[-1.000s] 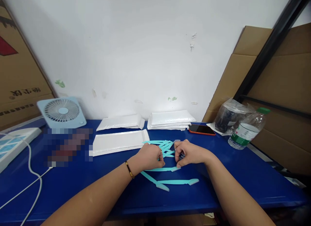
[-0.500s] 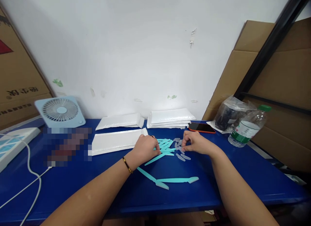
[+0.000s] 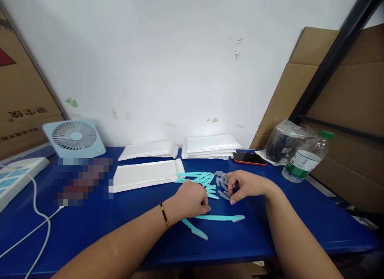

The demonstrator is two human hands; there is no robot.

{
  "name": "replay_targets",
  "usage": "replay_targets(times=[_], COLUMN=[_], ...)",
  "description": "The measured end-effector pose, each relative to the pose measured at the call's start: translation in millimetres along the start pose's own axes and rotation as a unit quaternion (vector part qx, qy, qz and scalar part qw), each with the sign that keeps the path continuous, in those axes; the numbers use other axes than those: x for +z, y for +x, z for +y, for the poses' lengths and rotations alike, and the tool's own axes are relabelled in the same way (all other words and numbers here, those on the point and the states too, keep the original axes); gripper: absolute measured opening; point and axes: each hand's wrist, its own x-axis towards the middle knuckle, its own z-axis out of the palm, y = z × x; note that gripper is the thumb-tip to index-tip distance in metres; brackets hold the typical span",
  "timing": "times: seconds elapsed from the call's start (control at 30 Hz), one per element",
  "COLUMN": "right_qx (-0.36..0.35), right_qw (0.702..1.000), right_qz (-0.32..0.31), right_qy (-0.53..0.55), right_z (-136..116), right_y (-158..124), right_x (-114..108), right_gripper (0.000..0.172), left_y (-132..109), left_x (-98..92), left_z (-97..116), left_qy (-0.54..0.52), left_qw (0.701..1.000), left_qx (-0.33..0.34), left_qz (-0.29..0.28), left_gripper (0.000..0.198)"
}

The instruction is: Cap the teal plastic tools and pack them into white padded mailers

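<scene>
at centre frame, on the blue table (image 3: 300, 227): left hand (image 3: 192, 201) curled in a loose fist, knuckles up, fingertips down at the tabletop. a teal stick (image 3: 195, 229) runs out from under it toward lower right. whether the fingers grip it, cannot tell.

right hand (image 3: 244, 185) sits just right of the left hand, thumb and forefinger drawn close in a pinch over the scatter of clear caps (image 3: 221, 185). a cap between them or not, cannot tell.

key relation: the loose pile of teal sticks (image 3: 196, 177) lies just beyond the left hand, toward upper frame, fanned, long axes mostly left to right. left hand is nearer the pile, right hand nearer the caps.

a capped stick (image 3: 220, 218) lies below both hands, axis left-right, capped end at right, its bare end close to the left fingertips.

a white padded envelope (image 3: 144, 175) lies left of the pile, its right end near the stick tips.
</scene>
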Motion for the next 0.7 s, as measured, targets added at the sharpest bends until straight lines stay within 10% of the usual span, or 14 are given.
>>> replay_targets(times=[0.37,0.7], right_qx=[-0.006,0.036], right_qw=[0.996,0.993], right_qz=[-0.08,0.104], right_qy=[-0.027,0.029], right_z=[-9.7,0.1], right_y=[-2.5,0.1], right_x=[5.0,-2.7], right_gripper=[0.028,0.031], left_y=[-0.4,6.7], left_x=[-1.4,-11.1], left_z=[0.1,-30.8], left_qy=[0.002,0.072], left_qw=[1.0,0.989], left_qx=[-0.019,-0.085], left_qz=[-0.004,0.093], left_gripper=[0.013,0.012])
